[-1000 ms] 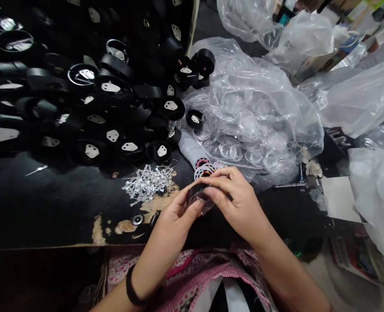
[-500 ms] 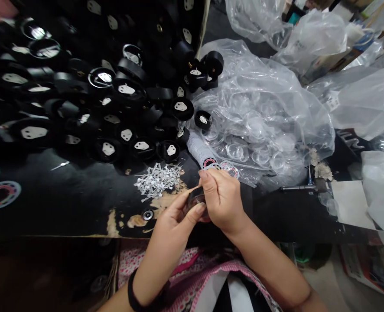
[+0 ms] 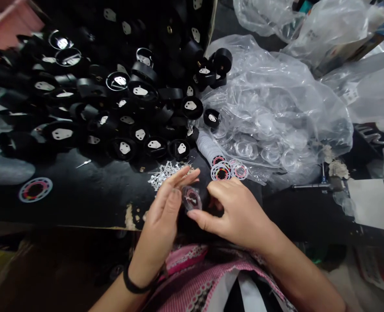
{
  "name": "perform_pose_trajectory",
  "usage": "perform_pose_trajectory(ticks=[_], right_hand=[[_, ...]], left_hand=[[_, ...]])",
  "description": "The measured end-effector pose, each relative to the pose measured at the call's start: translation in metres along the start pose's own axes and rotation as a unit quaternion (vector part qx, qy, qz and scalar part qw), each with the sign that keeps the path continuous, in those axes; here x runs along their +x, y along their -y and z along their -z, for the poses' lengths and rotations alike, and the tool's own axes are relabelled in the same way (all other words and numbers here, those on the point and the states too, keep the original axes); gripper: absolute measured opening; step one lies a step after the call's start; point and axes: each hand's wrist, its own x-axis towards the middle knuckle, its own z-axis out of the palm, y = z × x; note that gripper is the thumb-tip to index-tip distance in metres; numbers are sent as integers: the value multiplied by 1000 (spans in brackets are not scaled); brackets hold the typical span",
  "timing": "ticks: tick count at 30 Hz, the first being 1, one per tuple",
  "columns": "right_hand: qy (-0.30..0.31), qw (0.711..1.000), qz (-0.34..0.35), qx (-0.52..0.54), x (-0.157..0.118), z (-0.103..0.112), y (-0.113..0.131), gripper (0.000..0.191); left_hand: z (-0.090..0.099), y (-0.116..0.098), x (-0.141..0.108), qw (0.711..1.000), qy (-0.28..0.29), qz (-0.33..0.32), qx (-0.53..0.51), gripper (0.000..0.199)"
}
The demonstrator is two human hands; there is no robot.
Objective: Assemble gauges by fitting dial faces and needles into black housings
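Note:
A small round black gauge [image 3: 192, 198] with a clear cover is tilted above the front of the table. My right hand [image 3: 239, 212] grips it from the right, thumb at its lower edge. My left hand [image 3: 166, 208] is open beside it, fingers stretched upward; whether it touches the gauge I cannot tell. Just behind that hand lies a heap of small white pointers [image 3: 161, 174], partly covered by the fingers. Printed dial discs [image 3: 220, 172] lie beyond my right hand, at the front of a long toppled stack.
Many black gauge cases [image 3: 123, 148] crowd the back left. A plastic bag of clear round covers [image 3: 263, 149] lies at back right. One loose dial [image 3: 35, 190], a pink bin [image 3: 13, 24], a metal tool [image 3: 310, 186] and white paper [image 3: 370, 203] are also around.
My left hand has let go of the gauge and its fingers have straightened. The right hand has shifted to hold the gauge, now turned with its face showing. The view has swung left.

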Motion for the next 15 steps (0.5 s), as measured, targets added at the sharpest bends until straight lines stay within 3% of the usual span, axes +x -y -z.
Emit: perform_pose_trajectory(ticks=[3, 10, 15], right_hand=[[24, 999, 28, 6, 1, 1, 3, 41], [21, 998, 52, 20, -1, -6, 7, 32], [-84, 988, 119, 46, -2, -19, 10, 27]], left_hand=[[8, -2, 7, 982, 29, -109, 150, 37], [4, -7, 8, 969, 35, -169, 179, 46], [3, -10, 2, 960, 26, -208, 184, 46]])
